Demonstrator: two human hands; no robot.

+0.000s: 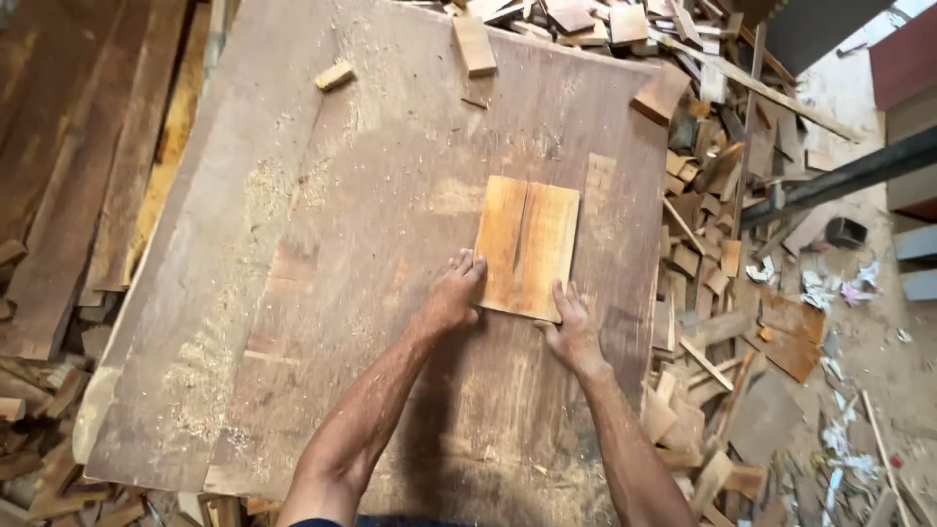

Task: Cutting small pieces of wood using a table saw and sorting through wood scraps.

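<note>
A large, worn wooden board [371, 293] fills most of the view; it serves as your work surface and is dusted with pale sawdust [264, 205], thickest along its left side. To its left lie long dark planks [68, 166]. To its right a heap of offcuts [722, 244] spills across the floor, with a dark metal bar [839, 181] crossing above it.

Near the middle of the board, slightly toward the right, rests a flat panel of light wood [527, 246] with a dark crack running down its centre. Two small wooden blocks [474, 44] lie near the far edge of the board, well apart from the panel.

Your left hand [451, 298] lies flat with its fingertips touching the panel's lower left edge. Your right hand [571, 327] presses against the panel's lower right corner, fingers reaching onto its surface. The two hands are apart, one at each near corner; neither is closed around the panel, both resting open against it.
</note>
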